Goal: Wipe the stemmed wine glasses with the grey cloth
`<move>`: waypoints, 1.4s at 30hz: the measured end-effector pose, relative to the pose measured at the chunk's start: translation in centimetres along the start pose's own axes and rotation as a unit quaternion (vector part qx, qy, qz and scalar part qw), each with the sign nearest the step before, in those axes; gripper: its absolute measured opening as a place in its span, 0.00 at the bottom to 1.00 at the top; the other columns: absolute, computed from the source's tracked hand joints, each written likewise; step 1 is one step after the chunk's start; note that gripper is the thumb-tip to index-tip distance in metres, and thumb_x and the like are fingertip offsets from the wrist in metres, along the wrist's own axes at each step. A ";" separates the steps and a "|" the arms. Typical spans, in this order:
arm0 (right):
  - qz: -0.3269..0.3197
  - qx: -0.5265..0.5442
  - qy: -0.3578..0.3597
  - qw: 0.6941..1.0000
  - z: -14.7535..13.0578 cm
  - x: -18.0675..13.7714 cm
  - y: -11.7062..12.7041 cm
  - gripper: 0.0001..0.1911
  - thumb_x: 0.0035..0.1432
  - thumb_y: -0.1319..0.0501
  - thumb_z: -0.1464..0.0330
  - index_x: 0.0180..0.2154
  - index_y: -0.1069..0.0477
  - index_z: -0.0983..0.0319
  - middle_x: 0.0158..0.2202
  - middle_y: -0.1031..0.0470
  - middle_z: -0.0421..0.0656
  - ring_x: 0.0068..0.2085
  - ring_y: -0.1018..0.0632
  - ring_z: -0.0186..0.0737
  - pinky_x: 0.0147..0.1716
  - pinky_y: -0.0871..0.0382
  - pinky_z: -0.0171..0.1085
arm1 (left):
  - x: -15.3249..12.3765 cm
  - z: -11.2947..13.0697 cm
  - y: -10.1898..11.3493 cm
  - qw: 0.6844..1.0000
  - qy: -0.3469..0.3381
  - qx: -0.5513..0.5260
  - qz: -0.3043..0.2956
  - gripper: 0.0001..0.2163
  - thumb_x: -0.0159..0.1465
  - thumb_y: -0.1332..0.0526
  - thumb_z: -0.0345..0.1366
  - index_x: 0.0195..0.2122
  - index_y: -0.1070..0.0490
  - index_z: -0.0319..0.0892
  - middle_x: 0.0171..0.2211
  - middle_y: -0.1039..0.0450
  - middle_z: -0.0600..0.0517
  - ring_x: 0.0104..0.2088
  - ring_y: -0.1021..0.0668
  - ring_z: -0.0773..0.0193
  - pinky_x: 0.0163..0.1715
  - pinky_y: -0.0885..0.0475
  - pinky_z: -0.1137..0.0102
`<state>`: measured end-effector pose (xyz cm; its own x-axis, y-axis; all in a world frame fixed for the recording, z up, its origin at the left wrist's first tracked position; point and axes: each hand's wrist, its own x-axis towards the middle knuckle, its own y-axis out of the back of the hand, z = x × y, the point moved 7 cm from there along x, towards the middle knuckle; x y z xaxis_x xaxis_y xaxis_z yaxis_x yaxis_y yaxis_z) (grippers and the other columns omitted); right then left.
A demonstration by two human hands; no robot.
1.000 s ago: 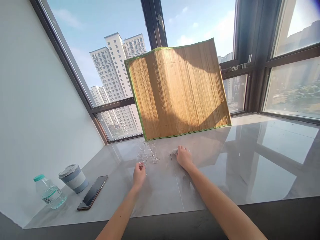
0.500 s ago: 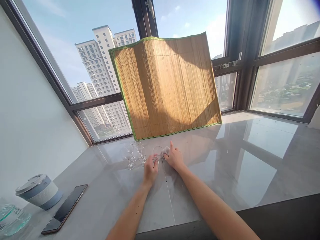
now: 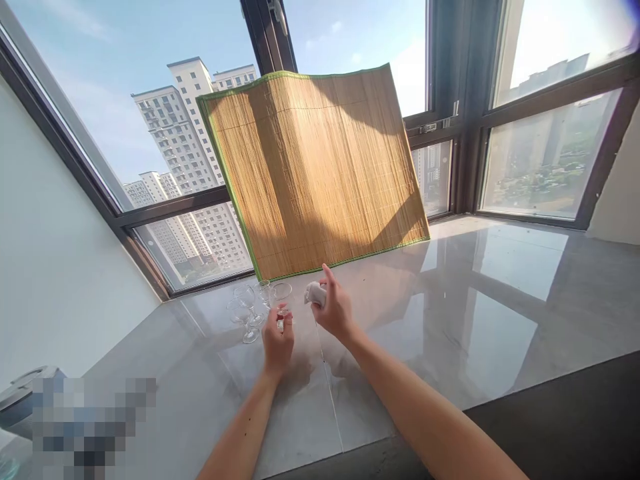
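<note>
My left hand [image 3: 278, 343] is closed round the stem of a small clear stemmed glass [image 3: 281, 294], lifted a little off the grey stone counter [image 3: 450, 320]. My right hand [image 3: 334, 309] is raised beside it, fingers pinched on a small white crumpled cloth [image 3: 315, 293], close to the glass's rim. Just left of the held glass, two or three more clear stemmed glasses [image 3: 245, 312] stand on the counter.
A bamboo mat with green edging [image 3: 310, 173] leans upright against the dark window frame [image 3: 270, 40] behind the glasses. A lidded cup [image 3: 20, 393] sits at the far left edge, beside a pixelated patch. A white wall runs along the left.
My left hand picked one glass out of the group and brought it right. My right hand lifted the white cloth off the counter toward the glass. The view shifted right.
</note>
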<state>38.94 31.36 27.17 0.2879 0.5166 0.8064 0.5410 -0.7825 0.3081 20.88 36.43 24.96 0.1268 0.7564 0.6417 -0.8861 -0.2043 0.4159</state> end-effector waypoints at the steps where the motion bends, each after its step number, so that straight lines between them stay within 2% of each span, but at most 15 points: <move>1: 0.023 0.006 0.030 0.999 -1.0 0.1 0.7 0.48 0.49 0.43 0.72 0.68 0.62 0.60 0.46 0.28 0.49 0.47 0.27 0.49 0.42 0.29 0.45 | 0.0 0.1 0.2 1.000 -0.001 0.002 0.012 0.14 0.67 0.46 0.44 0.49 0.31 0.45 0.44 0.24 0.47 0.37 0.23 0.60 0.37 0.29 0.67; 5: 0.075 0.044 0.130 0.988 -3.9 -0.1 2.5 0.49 0.47 0.41 0.71 0.68 0.62 0.56 0.45 0.28 0.47 0.43 0.27 0.49 0.41 0.28 0.47 | 0.2 0.3 0.3 0.999 -0.003 0.000 0.037 0.14 0.67 0.47 0.44 0.50 0.32 0.45 0.48 0.25 0.47 0.40 0.23 0.59 0.36 0.28 0.68; 8: 0.081 0.063 0.143 0.984 -4.5 -0.2 2.8 0.50 0.46 0.41 0.73 0.68 0.62 0.55 0.44 0.28 0.46 0.43 0.27 0.48 0.40 0.27 0.46 | 0.3 0.4 0.0 0.999 -0.017 0.012 0.031 0.15 0.67 0.46 0.43 0.51 0.32 0.45 0.44 0.24 0.48 0.39 0.23 0.60 0.38 0.29 0.68; 12: 0.064 0.078 0.081 0.992 -3.3 0.0 2.3 0.51 0.46 0.42 0.74 0.68 0.64 0.57 0.45 0.28 0.46 0.46 0.28 0.48 0.44 0.28 0.47 | 0.3 0.6 -0.5 0.999 -0.022 0.024 0.005 0.16 0.67 0.47 0.45 0.51 0.31 0.44 0.36 0.24 0.50 0.34 0.24 0.61 0.35 0.30 0.69; 16: 0.054 0.108 -0.005 0.993 -1.1 0.3 1.3 0.50 0.47 0.43 0.75 0.68 0.65 0.61 0.44 0.29 0.47 0.49 0.29 0.48 0.48 0.30 0.50 | 0.2 0.7 -1.0 0.999 -0.022 0.007 -0.035 0.19 0.67 0.47 0.48 0.53 0.31 0.43 0.31 0.26 0.52 0.32 0.24 0.61 0.37 0.30 0.69; 20: 0.022 0.214 -0.097 0.972 1.1 0.6 -0.2 0.49 0.50 0.43 0.74 0.67 0.66 0.57 0.42 0.30 0.42 0.39 0.27 0.40 0.40 0.28 0.43 | 0.2 0.5 -1.6 0.998 -0.019 0.000 -0.065 0.21 0.67 0.47 0.49 0.55 0.31 0.42 0.29 0.27 0.53 0.31 0.24 0.62 0.37 0.30 0.69; 22: -0.001 0.263 -0.114 0.958 1.1 0.6 -0.6 0.48 0.49 0.42 0.73 0.67 0.64 0.56 0.41 0.30 0.41 0.36 0.27 0.37 0.36 0.29 0.40 | 0.1 0.2 -2.0 0.997 -0.014 -0.005 -0.075 0.21 0.68 0.48 0.49 0.54 0.31 0.42 0.27 0.27 0.53 0.29 0.25 0.63 0.36 0.31 0.69; 26: -0.018 0.306 -0.093 0.947 -0.5 0.4 0.0 0.45 0.47 0.41 0.73 0.65 0.58 0.56 0.39 0.28 0.40 0.35 0.26 0.37 0.35 0.30 0.39 | -0.5 -0.2 -3.0 0.995 -0.001 0.000 -0.103 0.16 0.69 0.50 0.44 0.46 0.28 0.42 0.24 0.28 0.53 0.25 0.27 0.64 0.29 0.35 0.70; 29: -0.005 0.260 -0.054 0.964 -1.9 0.4 1.0 0.43 0.46 0.42 0.75 0.63 0.54 0.56 0.40 0.26 0.41 0.36 0.25 0.38 0.38 0.30 0.40 | -1.0 -0.1 -4.0 0.989 -0.016 0.042 -0.142 0.13 0.68 0.49 0.40 0.32 0.27 0.43 0.21 0.31 0.54 0.22 0.31 0.65 0.26 0.40 0.70; 31: 0.010 0.209 -0.025 0.978 -2.3 0.4 1.6 0.41 0.46 0.43 0.76 0.62 0.51 0.56 0.41 0.25 0.41 0.37 0.25 0.38 0.40 0.31 0.40 | -1.1 0.2 -4.2 0.985 -0.039 0.076 -0.152 0.12 0.67 0.47 0.39 0.30 0.28 0.43 0.20 0.32 0.54 0.22 0.32 0.65 0.26 0.41 0.70; 34: 0.041 0.155 -0.029 0.987 -1.3 0.7 2.1 0.36 0.48 0.46 0.75 0.60 0.48 0.56 0.41 0.25 0.41 0.38 0.25 0.39 0.40 0.31 0.40 | -0.8 0.4 -3.6 0.982 -0.059 0.114 -0.139 0.09 0.66 0.45 0.37 0.39 0.25 0.44 0.23 0.29 0.53 0.26 0.30 0.64 0.29 0.38 0.71; 38: 0.088 0.121 -0.121 0.981 2.2 1.0 2.4 0.34 0.48 0.46 0.72 0.58 0.46 0.56 0.36 0.27 0.39 0.34 0.27 0.38 0.36 0.32 0.40 | -0.1 0.0 -2.8 0.983 -0.065 0.118 -0.124 0.15 0.66 0.43 0.35 0.52 0.26 0.45 0.30 0.25 0.52 0.32 0.26 0.63 0.36 0.34 0.70; 40: 0.082 0.125 -0.168 0.974 3.8 1.0 2.0 0.33 0.46 0.45 0.71 0.57 0.45 0.57 0.33 0.28 0.38 0.32 0.28 0.37 0.34 0.32 0.39 | 0.1 -0.2 -2.7 0.983 -0.072 0.110 -0.125 0.17 0.66 0.43 0.36 0.55 0.27 0.44 0.31 0.24 0.51 0.33 0.25 0.63 0.38 0.33 0.70; 42: 0.050 0.144 -0.204 0.967 5.0 0.8 1.2 0.33 0.44 0.44 0.70 0.55 0.42 0.59 0.32 0.28 0.37 0.31 0.28 0.37 0.31 0.33 0.38 | 0.2 -0.5 -2.8 0.981 -0.076 0.118 -0.134 0.17 0.66 0.42 0.35 0.56 0.27 0.43 0.32 0.24 0.50 0.33 0.26 0.63 0.38 0.33 0.70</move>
<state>43.79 32.63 25.67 0.6068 0.5832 0.5401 0.6751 -0.7368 0.0371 23.21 37.49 23.64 0.4210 0.7052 0.5705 -0.6872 -0.1626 0.7080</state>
